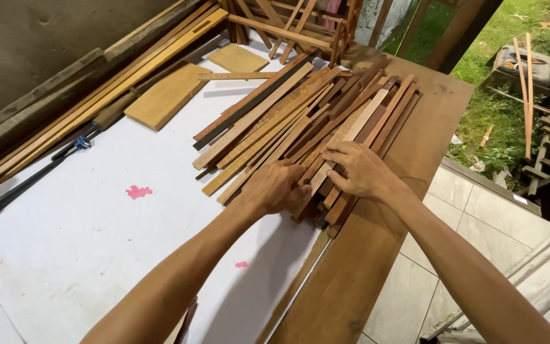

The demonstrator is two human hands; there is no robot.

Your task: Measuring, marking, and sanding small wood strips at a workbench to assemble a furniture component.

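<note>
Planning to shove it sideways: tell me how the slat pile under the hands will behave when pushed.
The slat pile looks stiff but loose, so it would likely fan apart rather than slide whole. Left hand and right hand press its near ends; thin, flat slats probably won't roll.

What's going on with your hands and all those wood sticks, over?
Left hand and right hand both pressing flat on the pile of wooden strips. Nothing gripped. Flat boards lie apart, clear of hands.
</note>
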